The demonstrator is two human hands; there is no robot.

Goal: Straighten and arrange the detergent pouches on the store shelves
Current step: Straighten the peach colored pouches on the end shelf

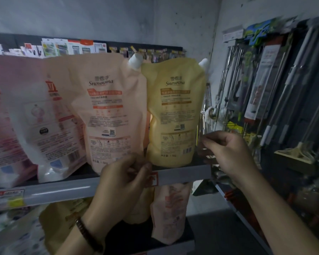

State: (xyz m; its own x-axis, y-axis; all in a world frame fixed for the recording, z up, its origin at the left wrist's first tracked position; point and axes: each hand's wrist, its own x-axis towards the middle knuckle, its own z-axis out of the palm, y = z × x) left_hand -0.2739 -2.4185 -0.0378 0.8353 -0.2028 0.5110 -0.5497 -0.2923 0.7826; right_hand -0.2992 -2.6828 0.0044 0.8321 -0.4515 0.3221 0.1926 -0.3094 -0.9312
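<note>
Squaring up 2 pouches at the shelf end.
Right hand (228,153) pinches the yellow pouch (173,111) by its right edge; left hand (123,179) curls at the peach pouch (107,107) base, grip unclear. Both stand on the upper shelf (182,174). Next, probably nudge the bases flush.

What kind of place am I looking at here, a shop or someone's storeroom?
Most likely a small household-goods shop. Spouted detergent pouches stand in a row on a shelf with price labels on its front edge, and long-handled mops and poles hang on display to the right.
</note>
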